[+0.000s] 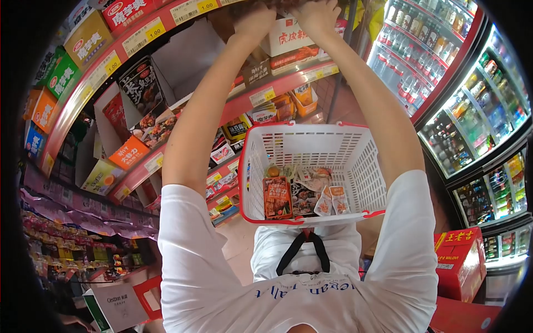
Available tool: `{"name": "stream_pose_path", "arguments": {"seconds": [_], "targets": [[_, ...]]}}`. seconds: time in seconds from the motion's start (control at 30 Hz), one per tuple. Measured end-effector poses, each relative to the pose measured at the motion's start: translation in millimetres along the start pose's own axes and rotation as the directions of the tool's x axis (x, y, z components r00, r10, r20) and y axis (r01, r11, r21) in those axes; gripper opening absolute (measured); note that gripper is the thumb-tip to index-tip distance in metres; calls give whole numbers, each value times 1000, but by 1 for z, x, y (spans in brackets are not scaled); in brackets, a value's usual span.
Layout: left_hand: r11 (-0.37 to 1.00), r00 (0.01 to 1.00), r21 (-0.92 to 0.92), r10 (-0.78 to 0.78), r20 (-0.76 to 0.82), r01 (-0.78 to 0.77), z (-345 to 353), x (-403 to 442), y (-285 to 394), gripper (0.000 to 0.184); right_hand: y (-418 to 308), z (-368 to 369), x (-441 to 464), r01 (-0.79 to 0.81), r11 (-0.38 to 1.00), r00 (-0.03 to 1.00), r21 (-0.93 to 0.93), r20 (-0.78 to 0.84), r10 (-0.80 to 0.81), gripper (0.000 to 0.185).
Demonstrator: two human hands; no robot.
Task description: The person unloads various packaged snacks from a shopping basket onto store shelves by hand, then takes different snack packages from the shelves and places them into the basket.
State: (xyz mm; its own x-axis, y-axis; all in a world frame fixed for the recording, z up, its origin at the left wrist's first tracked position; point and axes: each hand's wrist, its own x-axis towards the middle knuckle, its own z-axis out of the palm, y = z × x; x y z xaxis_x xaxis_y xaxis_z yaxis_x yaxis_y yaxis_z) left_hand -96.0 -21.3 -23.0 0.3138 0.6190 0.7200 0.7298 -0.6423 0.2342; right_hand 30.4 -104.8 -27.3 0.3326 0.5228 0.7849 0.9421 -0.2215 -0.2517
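Note:
Both my hands reach up to a shelf at the top of the head view. My left hand [254, 21] is dim and blurred, its fingers hidden beside a white display box with red lettering [286, 38]. Over that box's right side is my right hand [317, 20], fingers curled; what they hold, if anything, is hidden. A white shopping basket with a red rim [363, 166] sits below, between my arms. In it lie a red snack packet [277, 197], a dark packet [303, 198], a clear crinkled packet [315, 180] and small white packets [332, 201].
Shelves with price tags [143, 38] and snack boxes curve along the left. Lit drink coolers [413, 55] line the right. A red drink carton [459, 263] stands at lower right, and a grey-white carton [115, 306] at lower left.

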Motion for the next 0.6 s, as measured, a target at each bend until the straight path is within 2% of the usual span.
{"name": "stream_pose_path", "arguments": {"seconds": [0.07, 0.1, 0.13, 0.2, 0.23, 0.27, 0.33, 0.37, 0.47, 0.5, 0.53, 0.6], "targets": [[991, 947, 46, -135, 292, 127, -20, -6, 11, 57, 2, 3, 5, 11, 1000, 993, -2, 120, -10, 44], [952, 912, 230, 99, 397, -204, -19, -7, 1, 56, 5, 0, 11, 33, 999, 962, -37, 273, -22, 49], [951, 910, 232, 100, 402, -207, -19, -8, 3, 56, 9, 10, 16, 28, 999, 961, -35, 276, -17, 49], [999, 980, 38, -33, 195, 26, -18, -14, 10, 50, 12, 19, 15, -95, 994, 979, 49, 183, 85, 53], [1000, 986, 19, -12, 165, 9, -19, -18, 12, 44, 16, 13, 17, -60, 998, 958, 34, 283, 48, 54], [1000, 985, 18, -13, 172, 10, -19, -24, 14, 44, 22, 7, 15, -65, 997, 956, 33, 289, 52, 54], [968, 980, -179, 190, 52, -177, -21, -37, 18, 41, 31, -5, 6, 263, 960, 909, 97, 310, -280, 56], [979, 981, -170, 134, 140, -110, -24, -37, 22, 41, 34, 1, 0, 219, 966, 945, 138, 216, -245, 57], [988, 984, -87, 140, 107, -131, -41, -49, 38, 40, 21, -25, -18, 173, 984, 971, 33, 162, -176, 62], [972, 972, -50, 227, -63, -231, -24, -47, 30, 40, 19, -24, -15, 107, 994, 978, 34, 177, -111, 68], [973, 973, -52, 224, -55, -227, -20, -44, 26, 40, 19, -24, -15, 104, 994, 977, 34, 186, -108, 68], [859, 867, 226, 489, -93, -460, -18, -43, 21, 40, 20, -22, -15, 275, 959, 930, 66, 234, -283, 73]]}}
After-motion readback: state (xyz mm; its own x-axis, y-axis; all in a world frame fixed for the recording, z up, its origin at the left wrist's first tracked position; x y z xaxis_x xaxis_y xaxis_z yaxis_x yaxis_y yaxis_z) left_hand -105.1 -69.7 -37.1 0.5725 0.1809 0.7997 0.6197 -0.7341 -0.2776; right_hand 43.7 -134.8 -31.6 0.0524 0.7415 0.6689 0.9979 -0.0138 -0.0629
